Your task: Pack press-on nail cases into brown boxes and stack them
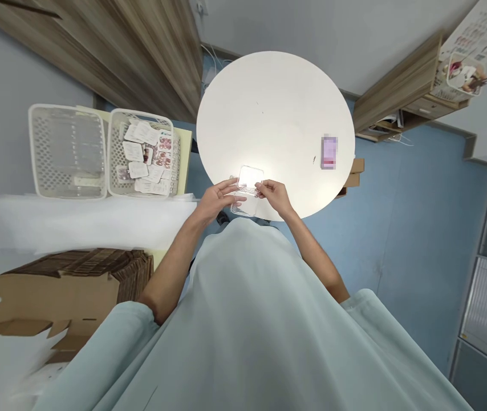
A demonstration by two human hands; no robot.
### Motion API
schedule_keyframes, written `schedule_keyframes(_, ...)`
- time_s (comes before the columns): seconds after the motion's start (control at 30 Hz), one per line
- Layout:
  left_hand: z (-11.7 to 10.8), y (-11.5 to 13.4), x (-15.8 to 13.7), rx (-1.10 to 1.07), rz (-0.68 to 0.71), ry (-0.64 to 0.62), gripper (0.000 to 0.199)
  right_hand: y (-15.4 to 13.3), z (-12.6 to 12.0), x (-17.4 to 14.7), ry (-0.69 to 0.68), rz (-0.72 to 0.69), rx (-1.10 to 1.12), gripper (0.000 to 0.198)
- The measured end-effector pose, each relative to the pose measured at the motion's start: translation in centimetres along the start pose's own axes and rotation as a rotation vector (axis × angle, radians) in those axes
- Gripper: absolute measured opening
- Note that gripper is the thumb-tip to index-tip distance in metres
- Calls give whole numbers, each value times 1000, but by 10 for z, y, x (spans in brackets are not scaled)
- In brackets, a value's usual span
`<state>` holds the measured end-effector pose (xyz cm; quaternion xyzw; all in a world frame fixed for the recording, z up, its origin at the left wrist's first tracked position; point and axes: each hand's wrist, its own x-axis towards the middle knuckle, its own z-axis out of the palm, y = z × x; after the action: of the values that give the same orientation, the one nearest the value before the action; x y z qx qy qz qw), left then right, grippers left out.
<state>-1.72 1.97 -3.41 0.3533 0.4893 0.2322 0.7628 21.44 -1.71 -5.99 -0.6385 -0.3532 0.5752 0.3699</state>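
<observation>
A clear plastic hinged case (251,176) lies spread apart at the near edge of the round white table (269,91). One half is toward the table's middle, the other toward my body. My left hand (215,200) grips the case's left side, fingers over and under its rim. At the right side, near the hinge, my right hand (275,194) pinches it between thumb and fingertips. Glare on the plastic hides whether anything small lies inside.
Left of the table stand a white basket (175,154) of small packs and cards and another white basket (33,154). Flattened cardboard boxes (76,297) are stacked below them. A pixelated pinkish item (329,151) lies on the table's right. Wooden shelving (397,91) stands beyond.
</observation>
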Motion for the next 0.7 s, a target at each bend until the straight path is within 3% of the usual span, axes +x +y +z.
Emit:
schedule_keyframes(0.13, -38, -11, -20, -84, 1, 155, 69, 16, 16, 30, -66, -12, -126, 54)
schedule_keyframes(0.23, -69, -22, -40, -122, 9, 276, 66, 35, 30, 61, -66, 37, -401, 37)
schedule_keyframes(0.37, -101, -31, -66, -145, 8, 390, 66, 61, 56, 95, -67, 102, -759, 49)
schedule_keyframes(0.5, -119, -32, -82, -153, 7, 434, 69, 80, 81, 108, -30, 154, -972, 58)
schedule_keyframes(0.7, -126, -30, -87, -150, 40, 433, 74, 93, 94, 104, 47, 139, -1006, 46)
